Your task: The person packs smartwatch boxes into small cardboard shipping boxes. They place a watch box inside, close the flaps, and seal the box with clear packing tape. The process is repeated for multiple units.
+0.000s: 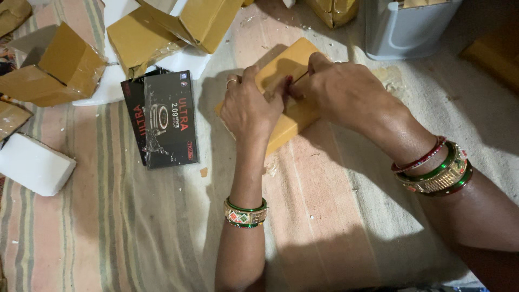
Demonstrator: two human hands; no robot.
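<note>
A flat yellow-brown cardboard packet (294,59) lies on the striped mat in the upper middle. My left hand (248,105) presses down on its left part, a ring on one finger and bangles at the wrist. My right hand (343,89) rests on the packet's right part, fingertips pinched at a thin dark strip or thread (299,77) on its top face. Both hands meet over the packet's middle and cover much of it.
A black product box (165,116) lies just left of my hands. Several opened yellow cartons (162,27) and a white foam block (35,162) sit at the left and top. A grey plastic bin (405,27) stands top right.
</note>
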